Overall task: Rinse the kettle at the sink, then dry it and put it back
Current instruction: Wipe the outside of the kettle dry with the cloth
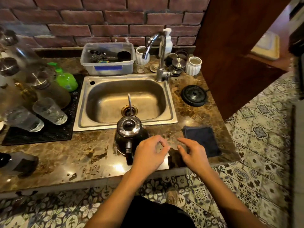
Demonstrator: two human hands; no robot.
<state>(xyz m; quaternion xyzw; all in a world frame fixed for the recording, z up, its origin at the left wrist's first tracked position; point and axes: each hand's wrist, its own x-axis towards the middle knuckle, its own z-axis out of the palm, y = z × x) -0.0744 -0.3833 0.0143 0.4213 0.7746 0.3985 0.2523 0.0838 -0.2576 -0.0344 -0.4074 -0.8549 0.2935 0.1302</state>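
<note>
A shiny steel gooseneck kettle (pixel 129 129) with its lid on stands on the marble counter just in front of the steel sink (pixel 167 102), its thin spout pointing over the basin. Its dark handle faces me. My left hand (pixel 148 153) hovers right beside the handle, fingers loosely curled and apart, holding nothing. To its right my right hand (pixel 192 153) is spread open above the counter edge, close to a folded dark cloth (pixel 201 140). The black kettle base (pixel 194 95) lies on the counter right of the sink. The tap (pixel 160 55) is not running.
A black mat (pixel 49 134) on the left carries upturned glasses, lidded jars and a green soap bottle (pixel 65 79). Behind the sink stand a plastic tub (pixel 108 58), white cups and a soap pump. A wooden panel (pixel 238 46) rises on the right. Water patches wet the counter.
</note>
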